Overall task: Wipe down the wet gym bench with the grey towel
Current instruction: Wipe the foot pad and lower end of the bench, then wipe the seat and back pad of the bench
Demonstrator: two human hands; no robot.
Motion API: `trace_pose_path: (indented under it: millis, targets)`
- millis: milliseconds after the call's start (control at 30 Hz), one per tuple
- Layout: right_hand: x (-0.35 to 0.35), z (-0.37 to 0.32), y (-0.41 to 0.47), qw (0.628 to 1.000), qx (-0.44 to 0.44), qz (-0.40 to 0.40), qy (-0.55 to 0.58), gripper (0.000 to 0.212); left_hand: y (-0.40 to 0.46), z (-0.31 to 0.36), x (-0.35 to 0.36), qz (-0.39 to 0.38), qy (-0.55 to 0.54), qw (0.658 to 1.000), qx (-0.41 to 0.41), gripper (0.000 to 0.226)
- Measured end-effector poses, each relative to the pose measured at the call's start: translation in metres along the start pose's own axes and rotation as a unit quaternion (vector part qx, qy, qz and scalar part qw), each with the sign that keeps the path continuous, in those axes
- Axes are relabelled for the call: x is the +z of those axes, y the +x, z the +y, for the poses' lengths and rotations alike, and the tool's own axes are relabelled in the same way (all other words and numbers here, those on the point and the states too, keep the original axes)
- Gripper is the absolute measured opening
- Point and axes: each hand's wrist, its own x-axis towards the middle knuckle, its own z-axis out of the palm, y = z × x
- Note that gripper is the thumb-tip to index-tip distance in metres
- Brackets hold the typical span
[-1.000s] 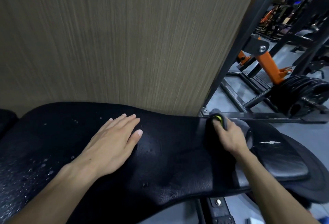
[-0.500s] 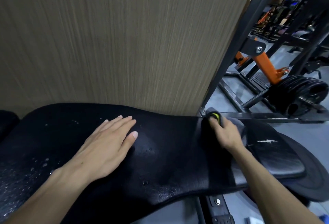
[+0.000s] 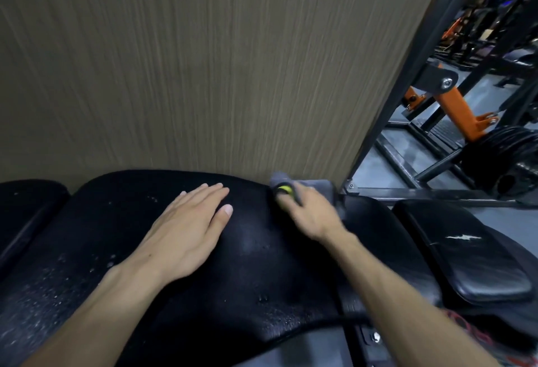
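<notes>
- A person's right hand presses a grey towel onto the far edge of a black padded gym bench, hard against the wood-grain wall panel; the fingers are curled down over the cloth, and motion blur hides exactly how tightly they close.
- A small yellow-and-black patch shows on the towel at the fingertips; what it is cannot be made out.
- The left hand lies flat and open on the pad, palm down, fingers together, gripping nothing, apparently bracing.
- Key relation: the bench's long axis runs left to right across the view, and the towel sits near its right portion at the wall side. The beaded water droplets lie mostly to the left of both hands, with a few drops nearer the front edge, so the wet area is well apart from the towel, beyond the left hand.
- The stretch around and right of the towel looks duller and drier, suggesting the wipe is only partly done.
- Judged from this, a leftward stroke along the pad would meet the resting left hand, which would have to give way.
- A separate scuffed seat pad lies to the right; black weight plates and an orange machine arm stand beyond.
- No containers are in view.
</notes>
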Motion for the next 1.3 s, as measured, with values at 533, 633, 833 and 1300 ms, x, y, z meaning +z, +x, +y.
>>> trace_pose_path:
  millis: [533,633,833,1300]
  targets:
    - [0.077,-0.112,0.016,0.989,-0.14,-0.038,-0.014,0.056,-0.034,-0.05,-0.021,0.028,0.021,0.998,-0.043,0.056]
    - [0.042,-0.058,0.011,0.993,-0.107,-0.037,0.025,0.052,-0.05,-0.065,-0.014,-0.027,0.057,0.997,-0.049,0.064]
    - [-0.015,0.012,-0.014,0.986,0.16,0.048,-0.024,0.041,-0.076,-0.096,-0.015,-0.042,0.065,0.993,-0.084,0.082]
    - [0.017,-0.051,-0.014,0.999,-0.004,-0.023,-0.037,0.047,-0.037,-0.074,-0.005,-0.044,0.067,0.996,-0.032,0.061]
